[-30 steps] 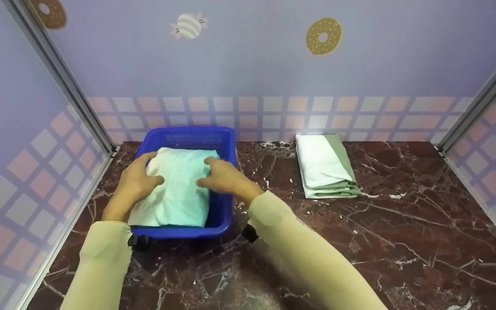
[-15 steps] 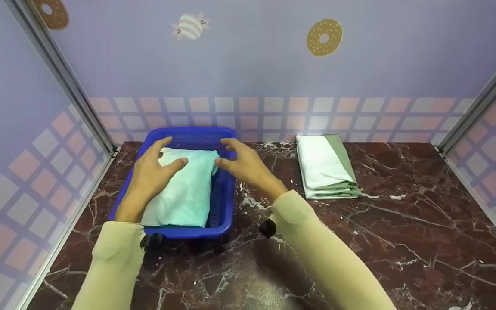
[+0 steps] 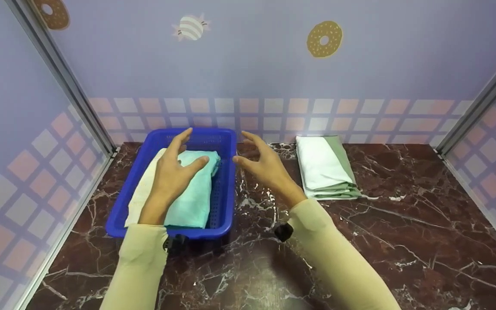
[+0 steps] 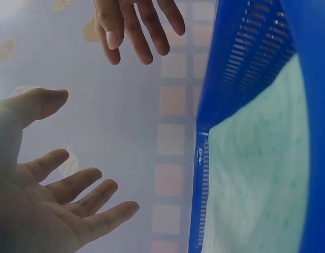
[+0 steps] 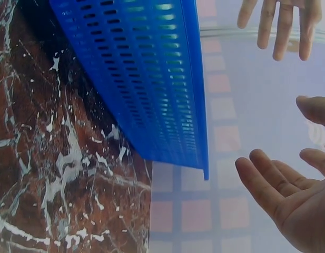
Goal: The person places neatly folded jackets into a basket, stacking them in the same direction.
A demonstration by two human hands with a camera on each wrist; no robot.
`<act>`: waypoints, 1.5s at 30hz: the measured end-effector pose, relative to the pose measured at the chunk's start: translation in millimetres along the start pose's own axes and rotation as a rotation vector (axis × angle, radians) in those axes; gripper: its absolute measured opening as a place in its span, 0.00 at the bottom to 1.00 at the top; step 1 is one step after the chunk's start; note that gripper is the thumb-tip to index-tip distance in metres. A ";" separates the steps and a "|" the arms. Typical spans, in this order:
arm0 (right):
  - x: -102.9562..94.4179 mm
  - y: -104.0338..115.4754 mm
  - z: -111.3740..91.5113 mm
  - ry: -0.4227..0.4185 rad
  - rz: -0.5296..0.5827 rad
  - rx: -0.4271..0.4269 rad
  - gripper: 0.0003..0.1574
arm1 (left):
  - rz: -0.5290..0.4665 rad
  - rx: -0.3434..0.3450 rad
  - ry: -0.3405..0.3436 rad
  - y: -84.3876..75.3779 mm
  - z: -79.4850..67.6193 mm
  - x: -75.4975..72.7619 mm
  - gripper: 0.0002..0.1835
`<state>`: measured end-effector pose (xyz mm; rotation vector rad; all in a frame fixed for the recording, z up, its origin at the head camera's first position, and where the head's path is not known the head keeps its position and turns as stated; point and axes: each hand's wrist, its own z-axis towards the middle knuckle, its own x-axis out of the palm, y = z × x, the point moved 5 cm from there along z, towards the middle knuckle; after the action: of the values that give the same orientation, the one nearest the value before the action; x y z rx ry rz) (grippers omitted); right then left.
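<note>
Towel (image 3: 190, 196): one, folded, in basket
Basket (image 3: 226, 189): one, blue, on desk (image 3: 403, 241)
Hands: two, left (image 3: 171, 174) and right (image 3: 266, 165), fingers spread, holding nothing
Cloth stack (image 3: 325, 168): one

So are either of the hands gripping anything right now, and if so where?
Nothing is held. The left hand is above the folded teal cloth in the blue basket, fingers spread; the right hand is open over the marble table.
</note>
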<state>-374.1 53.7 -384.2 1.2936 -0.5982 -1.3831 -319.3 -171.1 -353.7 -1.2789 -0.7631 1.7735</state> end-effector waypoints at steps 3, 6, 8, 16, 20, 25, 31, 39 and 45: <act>-9.9 -4.5 -4.4 -0.017 0.029 -0.010 0.48 | -0.038 0.015 -0.003 -2.0 0.8 10.7 0.41; -20.3 -9.2 -8.9 -0.040 0.042 -0.026 0.48 | -0.087 0.031 -0.004 -5.5 0.9 23.0 0.42; -26.8 -13.1 -12.2 -0.057 0.041 -0.034 0.48 | -0.118 0.031 -0.002 -7.7 1.2 32.6 0.42; -54.6 -34.0 -30.2 -0.133 0.097 -0.032 0.46 | -0.224 0.029 0.051 -20.8 5.0 79.3 0.43; -69.4 -43.6 -40.5 -0.191 0.117 -0.048 0.44 | -0.226 0.054 0.068 -30.9 4.5 101.0 0.43; -84.2 -54.5 -51.1 -0.245 0.111 -0.065 0.42 | -0.225 0.075 0.102 -40.2 1.0 126.0 0.42; -99.4 -69.2 -65.2 -0.292 0.117 -0.002 0.42 | -0.256 0.097 0.149 -44.0 -4.1 153.1 0.41; -112.2 -90.1 -80.5 -0.343 0.160 0.058 0.40 | -0.312 0.053 0.159 -37.1 -7.8 178.9 0.40; -120.6 -96.5 -84.5 -0.361 0.176 0.079 0.40 | -0.356 0.031 0.139 -32.1 -5.7 197.2 0.39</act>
<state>-355.1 215.9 -450.1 1.0292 -0.9972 -1.4662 -338.3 16.2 -421.0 -1.1505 -0.8226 1.3918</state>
